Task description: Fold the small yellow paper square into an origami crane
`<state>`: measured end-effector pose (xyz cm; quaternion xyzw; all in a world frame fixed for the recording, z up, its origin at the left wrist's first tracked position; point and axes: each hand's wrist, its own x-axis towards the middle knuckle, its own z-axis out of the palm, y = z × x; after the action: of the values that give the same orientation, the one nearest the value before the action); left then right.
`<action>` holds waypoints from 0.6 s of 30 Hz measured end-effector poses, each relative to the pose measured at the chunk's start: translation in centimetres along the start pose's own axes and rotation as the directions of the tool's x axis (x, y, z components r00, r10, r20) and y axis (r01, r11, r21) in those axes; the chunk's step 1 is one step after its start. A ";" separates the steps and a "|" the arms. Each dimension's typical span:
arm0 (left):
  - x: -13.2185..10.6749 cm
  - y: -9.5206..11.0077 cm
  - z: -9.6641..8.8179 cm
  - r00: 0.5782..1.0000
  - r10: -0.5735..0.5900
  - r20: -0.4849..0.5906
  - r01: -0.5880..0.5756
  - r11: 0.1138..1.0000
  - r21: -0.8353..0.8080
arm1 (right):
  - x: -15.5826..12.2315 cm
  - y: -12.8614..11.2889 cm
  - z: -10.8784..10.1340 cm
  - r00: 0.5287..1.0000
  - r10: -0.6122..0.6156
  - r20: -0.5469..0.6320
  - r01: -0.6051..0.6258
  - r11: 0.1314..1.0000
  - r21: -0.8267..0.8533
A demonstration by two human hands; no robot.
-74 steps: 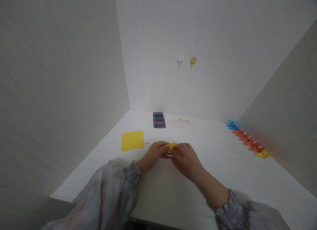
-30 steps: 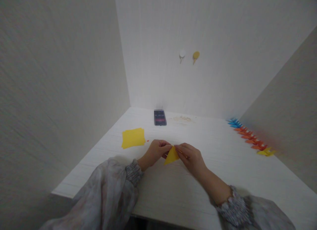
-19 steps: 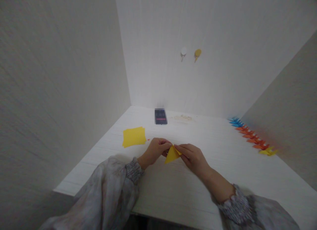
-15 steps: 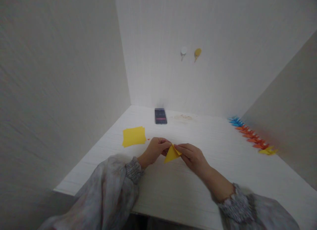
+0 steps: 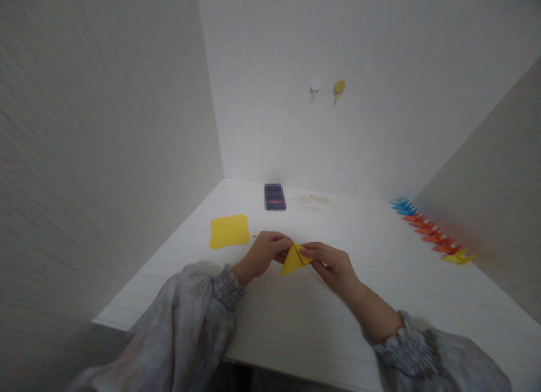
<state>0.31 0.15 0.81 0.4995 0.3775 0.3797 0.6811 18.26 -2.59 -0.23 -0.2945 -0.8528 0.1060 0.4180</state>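
A folded piece of yellow origami paper (image 5: pixel 292 261) is held between both hands just over the white table, its lower point towards me. My left hand (image 5: pixel 265 253) is closed, pinching the paper's upper left edge between thumb and fingers. On the other side my right hand (image 5: pixel 333 262) grips the right corner, thumb and fingers closed on a folded flap. A ring shows on a left finger. Parts of the fingers behind the paper are hidden.
A stack of yellow paper sheets (image 5: pixel 230 231) lies left of my hands. A dark, pixelated phone-like object (image 5: pixel 274 197) is near the back wall. Several folded paper figures in blue (image 5: pixel 404 206), orange (image 5: pixel 431 232) and yellow (image 5: pixel 459 257) line the right side. Two hooks, white (image 5: pixel 315 85) and yellow (image 5: pixel 339 88), are on the wall.
My right hand has shifted slightly to the right, its fingers now lying across the flap, which looks flatter and wider. My left hand keeps its pinch in nearly the same place.
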 end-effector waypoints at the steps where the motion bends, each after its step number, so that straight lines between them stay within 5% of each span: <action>1: 0.0 0.0 0.0 1.000 0.001 0.001 -0.001 1.000 0.002 | 0.0 0.0 0.0 1.000 0.000 0.002 0.000 1.000 0.010; 18: 0.1 -0.1 -0.3 1.000 0.007 0.012 -0.007 1.000 -0.005 | 0.2 -0.2 -0.2 0.998 0.012 0.055 -0.016 0.997 0.079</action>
<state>0.05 0.32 0.60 0.5016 0.3707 0.3800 0.6831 18.19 -2.67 0.10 -0.2808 -0.8568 0.1507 0.4054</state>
